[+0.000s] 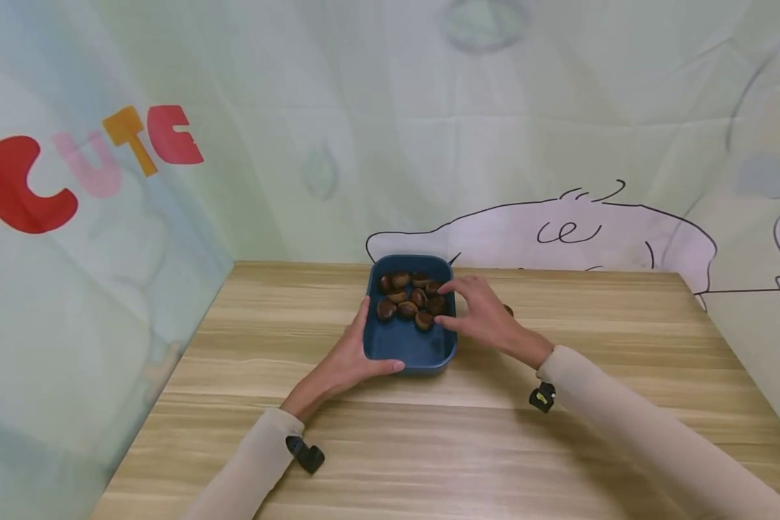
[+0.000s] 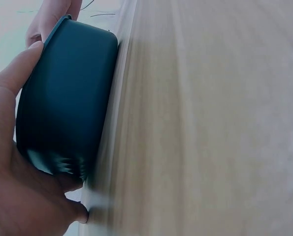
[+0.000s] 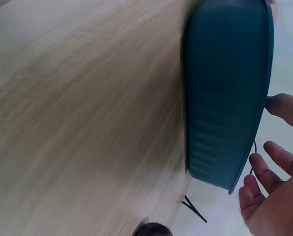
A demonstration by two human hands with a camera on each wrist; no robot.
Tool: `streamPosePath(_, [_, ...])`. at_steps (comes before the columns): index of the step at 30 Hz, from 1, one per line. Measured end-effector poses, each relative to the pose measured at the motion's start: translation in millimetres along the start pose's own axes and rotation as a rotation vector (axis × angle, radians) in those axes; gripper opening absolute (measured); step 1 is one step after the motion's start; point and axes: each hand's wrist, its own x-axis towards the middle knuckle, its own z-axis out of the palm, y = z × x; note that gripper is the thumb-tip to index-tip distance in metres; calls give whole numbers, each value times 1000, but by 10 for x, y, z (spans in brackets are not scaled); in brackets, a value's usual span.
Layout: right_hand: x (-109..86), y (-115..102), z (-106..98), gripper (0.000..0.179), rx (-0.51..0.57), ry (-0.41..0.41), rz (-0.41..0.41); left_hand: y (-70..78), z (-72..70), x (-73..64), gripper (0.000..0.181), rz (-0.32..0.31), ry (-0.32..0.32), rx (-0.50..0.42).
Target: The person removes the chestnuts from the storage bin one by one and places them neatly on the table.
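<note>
A dark blue tray (image 1: pixel 409 350) with rounded corners stands on the table and holds several glossy brown chestnuts (image 1: pixel 406 310), mostly in its far half. My left hand (image 1: pixel 347 361) holds the tray's near left corner, thumb along the front and fingers along the left side. In the left wrist view its thumb (image 2: pixel 25 66) touches the rim. My right hand (image 1: pixel 484 314) reaches over the tray's right edge, thumb and index finger apart beside the chestnuts there. Its other fingers (image 3: pixel 264 172) are spread near the rim in the right wrist view.
Another chestnut (image 1: pixel 508 310) lies on the table to the right, partly hidden behind the right hand; it shows as a dark round shape (image 3: pixel 153 229) in the right wrist view. The wooden table (image 1: pixel 559 448) meets a printed cloth backdrop (image 1: pixel 286 180) behind the tray.
</note>
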Motion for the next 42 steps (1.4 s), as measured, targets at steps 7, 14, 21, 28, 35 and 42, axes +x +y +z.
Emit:
streamPosePath(7, [84, -55, 100, 48, -44, -27, -51, -18, 12, 4, 136, -11, -8, 4])
streamPosePath(14, [198, -57, 218, 44, -95, -43, -85, -41, 13, -1, 135, -13, -2, -2])
streamPosePath(21, [328, -104, 356, 42, -158, -107, -114, -101, -25, -64, 136, -15, 10, -23])
streamPosePath(28, [445, -142, 429, 46, -256, -147, -114, -134, -50, -80, 135, -3, 14, -11])
streamPosePath(35, [515, -189, 506, 43, -321, -178, -109, -149, -77, -100, 134, -12, 8, -13])
streamPosePath(42, [600, -313, 577, 39, -374, -198, -66, -166, -136, -117, 135, -15, 17, -4])
